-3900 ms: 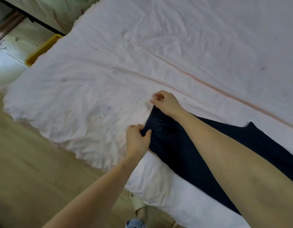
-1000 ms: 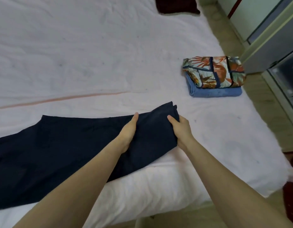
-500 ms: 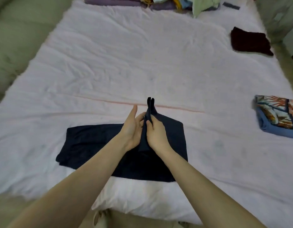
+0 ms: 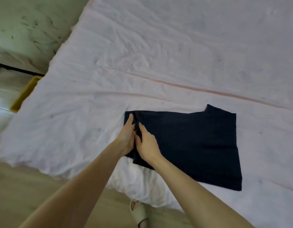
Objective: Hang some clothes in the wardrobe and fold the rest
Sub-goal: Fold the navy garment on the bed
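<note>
Both hands were down at the left end of the dark trousers (image 4: 191, 145), side by side and almost touching. The left hand (image 4: 126, 136) lay with fingers stretched long and flat along the very left edge of the cloth, index tip reaching toward the far corner. The right hand (image 4: 146, 143) sat just to its right, fingers also fairly straight and pressed onto the fabric, with a narrow raised ridge of cloth caught between the two hands. Whether either thumb was pinching that ridge could not be told; they were hidden.

The trousers spread away to the right of the hands, folded into one broad dark slab lying flat, its near edge close to the near edge of the bed, a small notch showing on its far right corner.

One garment, two hands, two bare forearms. Under it all, one bed (image 4: 175, 55) with a rumpled pale sheet, and one thin pink line (image 4: 208, 91) running across beyond the trousers. Off to the far left, one yellow object (image 4: 25, 94) poked out beside the bed. Near the bottom, one foot in a pale slipper (image 4: 139, 213) stood on the wooden floor (image 4: 27, 191).
</note>
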Demonstrator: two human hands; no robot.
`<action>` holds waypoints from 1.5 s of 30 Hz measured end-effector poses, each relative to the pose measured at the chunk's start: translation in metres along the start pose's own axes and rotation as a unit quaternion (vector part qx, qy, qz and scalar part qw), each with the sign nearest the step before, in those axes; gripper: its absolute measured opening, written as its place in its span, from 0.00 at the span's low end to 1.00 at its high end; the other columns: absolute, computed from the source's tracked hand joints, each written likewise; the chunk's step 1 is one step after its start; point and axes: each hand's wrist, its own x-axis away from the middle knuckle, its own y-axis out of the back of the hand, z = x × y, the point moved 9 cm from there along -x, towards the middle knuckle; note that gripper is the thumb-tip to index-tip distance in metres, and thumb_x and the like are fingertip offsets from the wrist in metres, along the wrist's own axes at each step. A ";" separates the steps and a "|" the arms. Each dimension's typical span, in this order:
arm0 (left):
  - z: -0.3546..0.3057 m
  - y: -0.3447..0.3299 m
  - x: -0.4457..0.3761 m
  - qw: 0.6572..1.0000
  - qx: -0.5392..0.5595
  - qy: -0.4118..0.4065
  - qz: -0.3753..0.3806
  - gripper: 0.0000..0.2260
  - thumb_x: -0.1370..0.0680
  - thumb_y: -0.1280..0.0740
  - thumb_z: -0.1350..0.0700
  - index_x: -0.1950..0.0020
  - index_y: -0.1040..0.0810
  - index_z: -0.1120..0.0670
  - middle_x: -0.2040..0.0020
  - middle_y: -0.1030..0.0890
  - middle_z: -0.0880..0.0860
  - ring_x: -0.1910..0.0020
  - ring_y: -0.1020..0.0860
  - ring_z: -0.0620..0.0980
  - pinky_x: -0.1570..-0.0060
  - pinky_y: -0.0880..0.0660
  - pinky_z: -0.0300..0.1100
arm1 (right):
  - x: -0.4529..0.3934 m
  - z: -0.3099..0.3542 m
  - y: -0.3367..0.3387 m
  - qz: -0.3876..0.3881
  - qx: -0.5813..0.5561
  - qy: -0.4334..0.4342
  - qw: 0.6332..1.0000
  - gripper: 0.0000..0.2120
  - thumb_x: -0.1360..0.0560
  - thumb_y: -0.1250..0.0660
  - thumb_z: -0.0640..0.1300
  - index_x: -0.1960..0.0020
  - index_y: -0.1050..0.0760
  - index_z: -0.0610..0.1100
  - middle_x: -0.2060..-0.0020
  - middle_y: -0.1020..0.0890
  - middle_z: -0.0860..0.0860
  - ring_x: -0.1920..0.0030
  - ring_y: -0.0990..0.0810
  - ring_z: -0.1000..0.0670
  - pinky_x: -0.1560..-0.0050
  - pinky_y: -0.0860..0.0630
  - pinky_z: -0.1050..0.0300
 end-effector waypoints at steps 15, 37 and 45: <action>-0.074 0.037 -0.009 0.745 -0.527 -0.302 -0.277 0.19 0.21 0.39 0.57 0.29 0.34 0.53 0.35 0.28 0.52 0.39 0.28 0.52 0.44 0.27 0.47 | -0.020 -0.021 0.037 -0.090 0.039 0.040 0.994 0.16 0.21 0.42 0.36 0.38 0.23 0.46 0.41 0.21 0.54 0.44 0.22 0.55 0.38 0.26 0.57; 0.092 -0.269 -0.091 0.392 -0.860 -0.318 0.079 0.62 0.37 0.36 0.24 0.24 0.69 0.58 0.23 0.67 0.56 0.24 0.66 0.55 0.25 0.64 0.53 | -0.070 -0.173 0.304 0.130 0.336 0.039 0.932 0.03 0.22 0.41 0.39 0.50 0.29 0.43 0.57 0.26 0.48 0.54 0.29 0.48 0.55 0.33 0.55; 0.097 -0.269 -0.091 0.376 -0.878 -0.284 0.080 0.63 0.40 0.37 0.22 0.24 0.70 0.55 0.25 0.70 0.57 0.25 0.69 0.56 0.26 0.65 0.55 | -0.023 -0.188 0.336 -0.178 0.133 0.035 0.974 0.11 0.23 0.45 0.37 0.44 0.28 0.42 0.48 0.28 0.53 0.49 0.28 0.54 0.48 0.30 0.63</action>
